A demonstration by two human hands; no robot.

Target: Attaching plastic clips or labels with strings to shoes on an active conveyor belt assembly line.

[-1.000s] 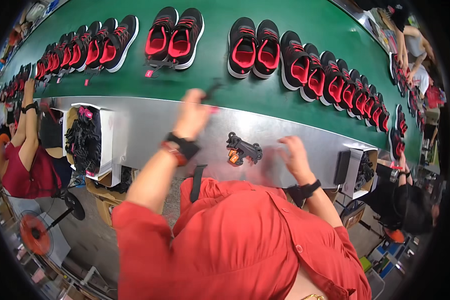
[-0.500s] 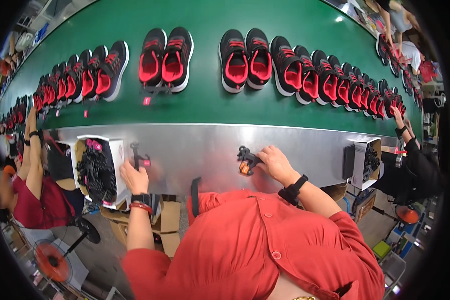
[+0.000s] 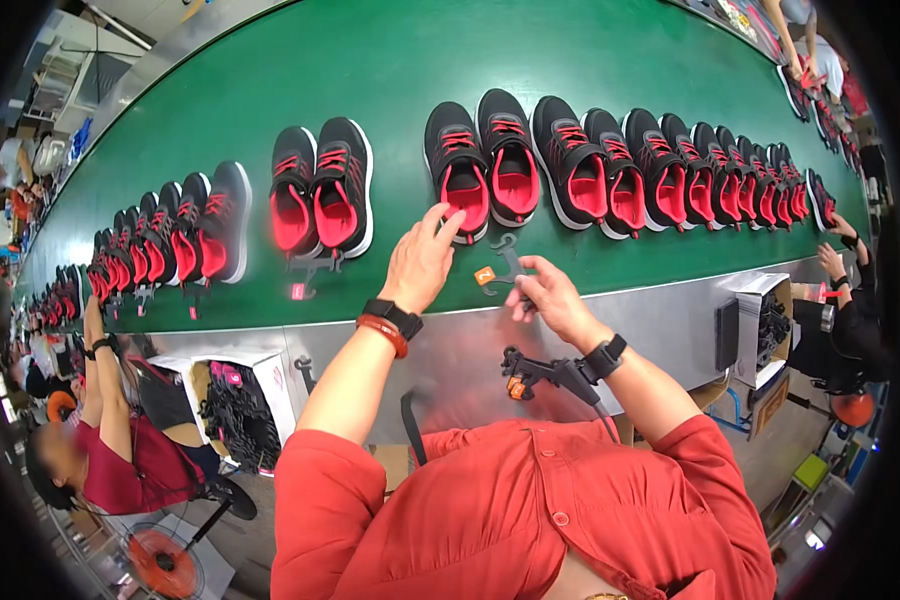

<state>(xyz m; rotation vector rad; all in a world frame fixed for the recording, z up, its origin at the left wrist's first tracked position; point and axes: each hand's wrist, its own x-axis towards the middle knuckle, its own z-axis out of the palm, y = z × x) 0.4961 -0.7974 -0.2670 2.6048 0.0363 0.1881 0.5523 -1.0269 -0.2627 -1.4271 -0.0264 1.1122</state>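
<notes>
A pair of black sneakers with red laces and red lining stands on the green belt in front of me, made up of a left shoe (image 3: pixel 457 130) and a right shoe (image 3: pixel 508 125). My left hand (image 3: pixel 420 265) has its fingers stretched out over the heel of the left shoe; whether they press on it I cannot tell. Between thumb and fingers, my right hand (image 3: pixel 552 300) grips a black plastic shoe hanger (image 3: pixel 511 262) with an orange size tag (image 3: pixel 484 275), just below the right shoe's heel. More black hangers (image 3: pixel 545 368) lie on the metal ledge below my right wrist.
Another sneaker pair (image 3: pixel 342 185) with a hanger and pink tag stands to the left. Rows of similar shoes (image 3: pixel 660 150) line the green belt (image 3: pixel 400 60). White boxes of black hangers stand left (image 3: pixel 275 385) and right (image 3: pixel 770 300). Co-workers' arms reach in at both sides.
My left hand has moved from the ledge up and right to the shoe pair. My right hand has risen to the belt edge with one hanger, leaving the others on the ledge.
</notes>
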